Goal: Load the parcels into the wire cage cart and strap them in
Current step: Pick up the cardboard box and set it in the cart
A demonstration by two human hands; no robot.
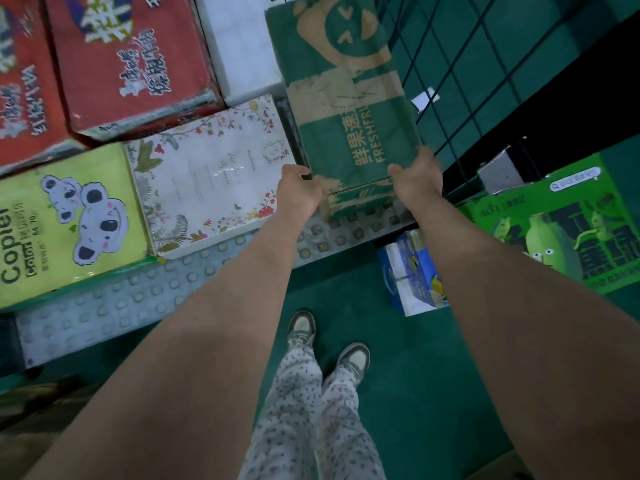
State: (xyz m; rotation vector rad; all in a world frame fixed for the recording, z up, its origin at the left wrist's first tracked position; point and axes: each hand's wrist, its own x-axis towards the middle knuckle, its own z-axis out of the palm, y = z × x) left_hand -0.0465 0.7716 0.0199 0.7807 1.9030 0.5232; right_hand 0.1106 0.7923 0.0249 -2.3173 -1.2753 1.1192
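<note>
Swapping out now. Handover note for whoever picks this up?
Left hand and right hand: each has a grip on a near corner of the green fresh-fruit carton, which sits beside the wire cage wall.
Already on the cart deck: red cartons, yellow copier-paper box, floral box.
Left: the bright green box and blue box, both outside the cart, then strapping. No strap in view.

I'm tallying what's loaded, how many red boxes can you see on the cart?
2. One red box sits at the top left, behind the floral box; another is cut off by the left edge. More may be hidden.
</note>
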